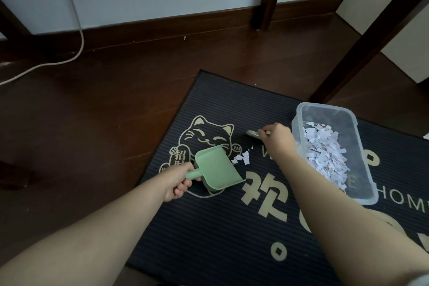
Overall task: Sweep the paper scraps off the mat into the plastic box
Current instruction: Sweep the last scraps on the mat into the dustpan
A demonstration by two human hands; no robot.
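Observation:
A dark ribbed mat point(209, 227) with a gold cat print lies on the floor. My left hand point(177, 180) grips the handle of a green dustpan point(214, 170), whose lip rests on the mat. A small cluster of white paper scraps point(241, 159) lies just at the pan's upper right edge. My right hand point(277, 138) holds a small pale green brush point(253, 133), beyond the scraps. A clear plastic box point(301, 127) stands on the mat to the right, with a heap of paper scraps point(325, 153) inside.
Dark wooden floor point(92, 111) surrounds the mat. A white cable point(76, 18) runs down the wall at far left. Dark wooden furniture legs point(269, 2) stand behind and right of the mat. One white scrap point(426, 136) lies at the right edge.

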